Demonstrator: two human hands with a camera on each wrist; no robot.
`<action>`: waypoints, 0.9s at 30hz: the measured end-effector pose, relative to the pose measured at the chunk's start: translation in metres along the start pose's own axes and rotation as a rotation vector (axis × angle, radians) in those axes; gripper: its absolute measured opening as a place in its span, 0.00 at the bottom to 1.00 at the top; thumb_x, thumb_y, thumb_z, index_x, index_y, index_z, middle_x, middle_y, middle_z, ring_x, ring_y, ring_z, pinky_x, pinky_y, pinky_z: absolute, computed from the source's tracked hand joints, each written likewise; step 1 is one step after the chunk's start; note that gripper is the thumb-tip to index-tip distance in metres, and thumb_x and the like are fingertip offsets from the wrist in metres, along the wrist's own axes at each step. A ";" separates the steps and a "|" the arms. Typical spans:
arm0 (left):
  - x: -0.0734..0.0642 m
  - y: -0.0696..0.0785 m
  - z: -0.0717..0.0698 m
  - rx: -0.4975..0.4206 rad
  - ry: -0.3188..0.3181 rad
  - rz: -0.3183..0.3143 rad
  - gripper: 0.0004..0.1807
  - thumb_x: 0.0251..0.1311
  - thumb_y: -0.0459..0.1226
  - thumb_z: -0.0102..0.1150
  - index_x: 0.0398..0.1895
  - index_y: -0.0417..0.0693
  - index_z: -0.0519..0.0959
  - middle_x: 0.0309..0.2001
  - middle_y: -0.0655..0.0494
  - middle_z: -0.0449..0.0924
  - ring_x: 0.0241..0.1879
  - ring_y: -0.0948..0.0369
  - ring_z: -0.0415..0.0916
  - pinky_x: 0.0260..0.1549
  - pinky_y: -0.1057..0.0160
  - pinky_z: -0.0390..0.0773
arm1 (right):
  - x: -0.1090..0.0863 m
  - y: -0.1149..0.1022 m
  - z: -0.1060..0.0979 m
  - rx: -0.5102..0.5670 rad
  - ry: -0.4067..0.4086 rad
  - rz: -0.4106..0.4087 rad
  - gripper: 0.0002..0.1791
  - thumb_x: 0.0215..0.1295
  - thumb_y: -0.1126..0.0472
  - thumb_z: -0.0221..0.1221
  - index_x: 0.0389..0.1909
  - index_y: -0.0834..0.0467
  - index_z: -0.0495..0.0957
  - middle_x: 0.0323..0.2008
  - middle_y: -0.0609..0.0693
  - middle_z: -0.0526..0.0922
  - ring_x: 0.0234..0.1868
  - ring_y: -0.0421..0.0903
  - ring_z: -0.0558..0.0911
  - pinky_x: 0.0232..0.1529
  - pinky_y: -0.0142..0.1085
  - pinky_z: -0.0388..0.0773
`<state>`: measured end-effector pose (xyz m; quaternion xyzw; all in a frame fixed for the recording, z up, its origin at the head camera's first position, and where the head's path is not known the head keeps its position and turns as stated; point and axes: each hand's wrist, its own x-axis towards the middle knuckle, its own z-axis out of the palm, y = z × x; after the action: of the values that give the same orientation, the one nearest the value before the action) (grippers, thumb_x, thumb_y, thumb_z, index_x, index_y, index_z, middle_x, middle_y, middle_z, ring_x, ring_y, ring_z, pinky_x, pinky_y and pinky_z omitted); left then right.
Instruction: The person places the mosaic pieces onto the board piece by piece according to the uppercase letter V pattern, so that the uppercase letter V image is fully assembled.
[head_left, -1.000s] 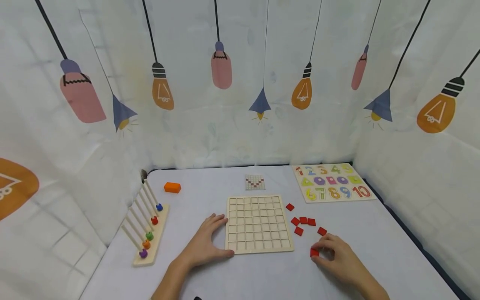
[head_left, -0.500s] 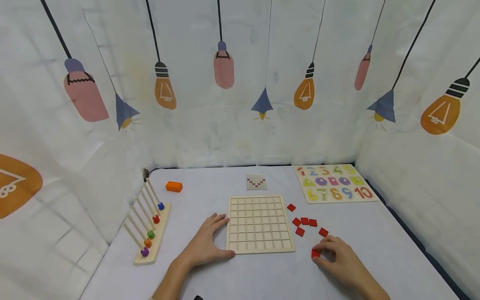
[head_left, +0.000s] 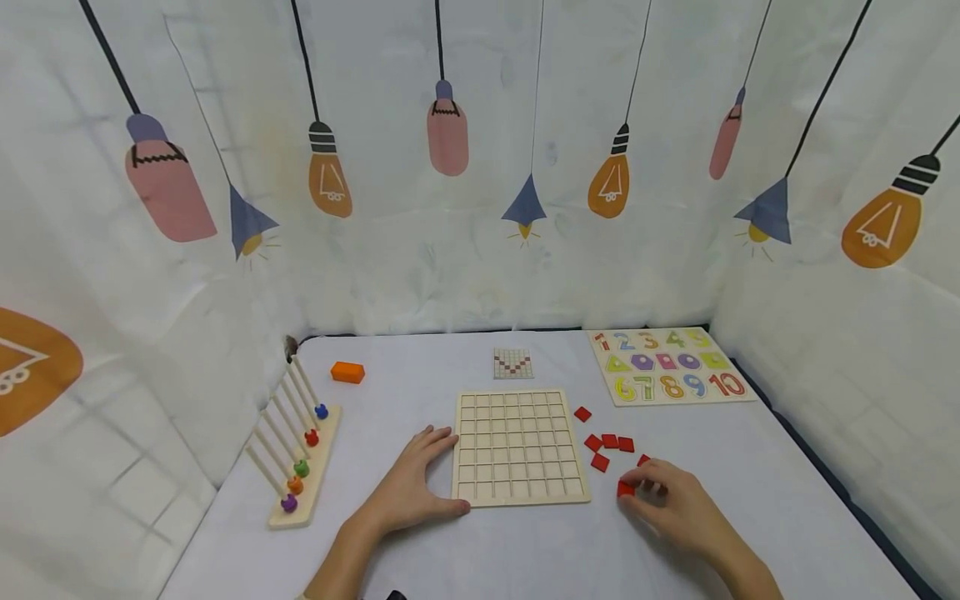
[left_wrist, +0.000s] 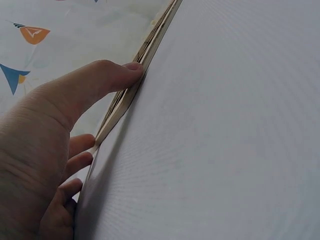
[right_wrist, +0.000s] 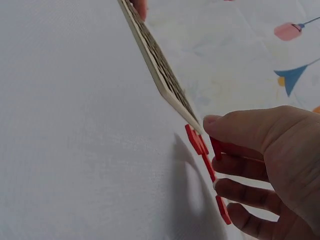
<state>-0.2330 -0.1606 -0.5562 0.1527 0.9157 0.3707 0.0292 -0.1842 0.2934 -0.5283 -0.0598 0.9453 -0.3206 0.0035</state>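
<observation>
My left hand point(head_left: 411, 483) rests at the near left corner of a wooden grid board point(head_left: 517, 450). Its thumb touches the near edge, and its fingers reach along the left side. In the left wrist view the thumb point(left_wrist: 102, 82) lies on the board's rim point(left_wrist: 117, 112). Right of the board, my right hand point(head_left: 678, 504) pinches a red square tile point(head_left: 626, 489) between thumb and fingers. That tile point(right_wrist: 215, 148) shows edge-on in the right wrist view. Several loose red tiles point(head_left: 610, 442) lie beside the board; one is partly hidden by the right hand.
A small pattern card point(head_left: 513, 364) lies behind the board. At the back right sits a number puzzle board point(head_left: 671, 367). On the left are a wooden peg stand point(head_left: 303, 492) with coloured beads and an orange block point(head_left: 347, 372).
The right hand has raised the red tile slightly and shifted it a little away from me, partly covering a loose tile. The left hand stays in place.
</observation>
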 end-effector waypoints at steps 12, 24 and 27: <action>0.000 0.000 -0.001 -0.002 -0.008 -0.008 0.63 0.41 0.67 0.88 0.84 0.61 0.72 0.87 0.62 0.65 0.92 0.48 0.47 0.85 0.30 0.58 | 0.022 -0.010 0.007 0.038 0.027 -0.109 0.15 0.63 0.52 0.81 0.48 0.37 0.91 0.39 0.33 0.83 0.45 0.38 0.80 0.47 0.30 0.84; 0.001 -0.002 0.000 -0.002 -0.012 -0.021 0.64 0.40 0.69 0.87 0.84 0.62 0.72 0.87 0.64 0.64 0.92 0.47 0.47 0.85 0.29 0.57 | 0.045 -0.026 0.024 0.107 0.018 -0.253 0.14 0.66 0.55 0.79 0.51 0.44 0.92 0.42 0.34 0.85 0.45 0.38 0.85 0.51 0.34 0.86; 0.001 -0.002 0.000 -0.008 -0.010 -0.014 0.64 0.40 0.69 0.87 0.84 0.62 0.72 0.87 0.64 0.64 0.92 0.47 0.47 0.85 0.29 0.57 | 0.050 -0.030 0.029 0.119 0.011 -0.273 0.13 0.67 0.54 0.79 0.51 0.45 0.92 0.43 0.34 0.86 0.44 0.37 0.84 0.48 0.32 0.86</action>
<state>-0.2343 -0.1615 -0.5574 0.1478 0.9151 0.3732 0.0370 -0.2294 0.2469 -0.5313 -0.1859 0.9077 -0.3739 -0.0418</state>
